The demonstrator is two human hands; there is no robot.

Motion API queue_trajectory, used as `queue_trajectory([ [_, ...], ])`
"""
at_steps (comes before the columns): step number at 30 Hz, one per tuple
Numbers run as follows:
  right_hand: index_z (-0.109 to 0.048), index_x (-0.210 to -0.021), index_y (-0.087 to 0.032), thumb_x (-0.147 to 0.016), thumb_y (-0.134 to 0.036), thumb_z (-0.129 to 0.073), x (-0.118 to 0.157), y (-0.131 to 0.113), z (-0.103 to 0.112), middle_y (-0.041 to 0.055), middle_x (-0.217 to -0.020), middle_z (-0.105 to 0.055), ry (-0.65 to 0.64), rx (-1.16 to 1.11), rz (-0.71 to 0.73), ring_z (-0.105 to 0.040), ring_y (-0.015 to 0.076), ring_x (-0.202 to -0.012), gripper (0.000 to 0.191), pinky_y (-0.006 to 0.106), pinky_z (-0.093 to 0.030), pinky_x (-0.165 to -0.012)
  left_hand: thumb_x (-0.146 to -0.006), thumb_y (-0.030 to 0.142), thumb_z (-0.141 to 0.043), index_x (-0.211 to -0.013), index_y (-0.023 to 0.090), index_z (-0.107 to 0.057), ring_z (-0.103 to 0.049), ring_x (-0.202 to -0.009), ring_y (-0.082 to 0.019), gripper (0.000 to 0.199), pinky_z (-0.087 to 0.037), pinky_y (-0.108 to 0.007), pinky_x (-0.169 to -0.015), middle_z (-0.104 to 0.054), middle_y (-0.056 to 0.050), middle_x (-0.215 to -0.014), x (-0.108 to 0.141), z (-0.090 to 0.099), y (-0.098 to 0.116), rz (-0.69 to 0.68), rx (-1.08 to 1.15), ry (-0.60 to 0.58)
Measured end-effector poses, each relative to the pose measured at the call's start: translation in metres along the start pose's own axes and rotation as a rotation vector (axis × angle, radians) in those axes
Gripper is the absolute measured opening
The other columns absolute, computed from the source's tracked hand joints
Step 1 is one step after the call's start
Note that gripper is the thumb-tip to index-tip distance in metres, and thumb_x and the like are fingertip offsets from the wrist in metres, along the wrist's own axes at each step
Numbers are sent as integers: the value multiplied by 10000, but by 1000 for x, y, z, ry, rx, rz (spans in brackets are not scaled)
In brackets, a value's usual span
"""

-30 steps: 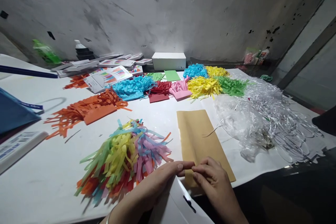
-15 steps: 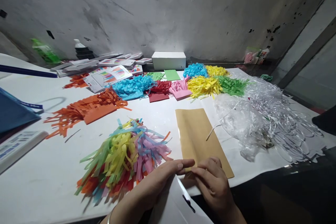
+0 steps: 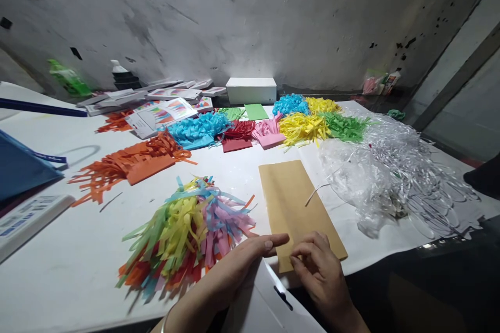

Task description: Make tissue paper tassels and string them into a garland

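A white card or flat box (image 3: 261, 299) with a dark slot stands at the near edge, under my left hand (image 3: 246, 260), which is closed on its top with the index finger stretched out. Just to the right, my right hand (image 3: 322, 276) has its fingers curled, thumb close to the index; whether anything small is between them cannot be made out. Both hands are over the near end of a brown paper sheet (image 3: 299, 208). A multicoloured bundle of paper fringe (image 3: 187, 229) lies left of my hands.
Orange (image 3: 150, 169), blue (image 3: 199, 127), red, pink, yellow (image 3: 304, 127) and green fringe bundles lie across the table. Behind them is a white box (image 3: 251, 90). Clear plastic and white strings (image 3: 414, 177) spread at the right. A blue object (image 3: 23, 166) sits at the left.
My right hand has drawn slightly away from my left fingertips, leaving a gap. The brown paper's near edge has shifted a little left and shows more between the hands.
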State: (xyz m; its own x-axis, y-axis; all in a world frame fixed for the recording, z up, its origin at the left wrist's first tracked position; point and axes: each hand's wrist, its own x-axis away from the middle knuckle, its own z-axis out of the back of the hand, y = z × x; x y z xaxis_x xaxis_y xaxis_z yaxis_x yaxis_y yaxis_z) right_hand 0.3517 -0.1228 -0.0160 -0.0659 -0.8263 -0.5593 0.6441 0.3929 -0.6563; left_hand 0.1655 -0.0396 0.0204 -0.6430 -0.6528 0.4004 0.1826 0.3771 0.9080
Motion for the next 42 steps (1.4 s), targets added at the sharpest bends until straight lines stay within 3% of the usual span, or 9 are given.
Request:
queue_trajectory([
  [5,-581,-886,-236,-956,-176,-501,1,-5,9,25,-880,-602,44,-96,-44,-598,178,-835,122,286,-489,-718,-867,457,-568,-1280,245,-686,-473,-1337,-355,479,-285,-489,-1154,-612,-73,-1412,-2,-1,3,-18,-6,21],
  [8,-592,-881,-247,-953,-229,-554,8,-4,27,34,-934,-612,275,-190,-176,-616,180,-910,84,274,-509,-771,-902,519,-548,-1396,258,-580,-514,-1293,-331,560,-296,-473,-1142,-602,-82,-1424,1,-1,5,-79,-15,54],
  [11,-597,-833,-247,-914,-264,-638,15,-10,55,14,-815,-588,456,-377,-342,-614,164,-776,93,253,-518,-698,-865,638,-584,-1385,235,-587,-613,-1114,-318,658,-406,-440,-1025,-713,-109,-1230,9,0,5,-129,-50,65],
  [13,-610,-793,-241,-881,-274,-679,19,-20,72,5,-718,-561,407,-500,-384,-596,161,-664,117,253,-515,-609,-808,657,-651,-1212,176,-698,-645,-956,-293,630,-477,-374,-866,-753,-96,-991,17,1,4,-123,-36,15],
  [15,-634,-780,-241,-861,-294,-697,20,-34,79,6,-669,-562,242,-573,-353,-590,165,-600,116,255,-508,-540,-785,649,-681,-983,151,-735,-625,-807,-238,538,-473,-306,-732,-718,-57,-831,26,0,1,-136,-21,18],
  [19,-660,-791,-236,-853,-290,-689,17,-61,58,6,-696,-611,-121,-460,-342,-602,158,-597,87,230,-487,-519,-822,619,-650,-768,165,-648,-516,-666,-162,457,-405,-247,-623,-610,-1,-707,43,-3,0,-236,-78,150],
  [25,-616,-795,-231,-902,-245,-602,6,-77,19,-12,-777,-649,-284,-177,-281,-627,151,-709,108,214,-471,-631,-861,586,-601,-695,181,-554,-421,-631,-141,441,-353,-238,-590,-490,29,-657,67,-2,1,-304,-98,241],
  [34,-593,-849,-238,-938,-184,-571,10,-85,14,-22,-800,-647,-270,-82,-87,-642,128,-732,106,192,-495,-660,-832,621,-611,-707,168,-589,-439,-674,-158,470,-356,-247,-620,-523,13,-690,77,0,-3,-299,-24,228],
  [42,-563,-1143,-217,-977,-149,-536,25,-82,-7,32,-852,-679,-16,241,160,-697,151,-755,181,226,-558,-710,-809,635,-646,-752,159,-630,-477,-687,-162,480,-363,-236,-608,-560,2,-704,79,-3,-6,-232,77,179],
])
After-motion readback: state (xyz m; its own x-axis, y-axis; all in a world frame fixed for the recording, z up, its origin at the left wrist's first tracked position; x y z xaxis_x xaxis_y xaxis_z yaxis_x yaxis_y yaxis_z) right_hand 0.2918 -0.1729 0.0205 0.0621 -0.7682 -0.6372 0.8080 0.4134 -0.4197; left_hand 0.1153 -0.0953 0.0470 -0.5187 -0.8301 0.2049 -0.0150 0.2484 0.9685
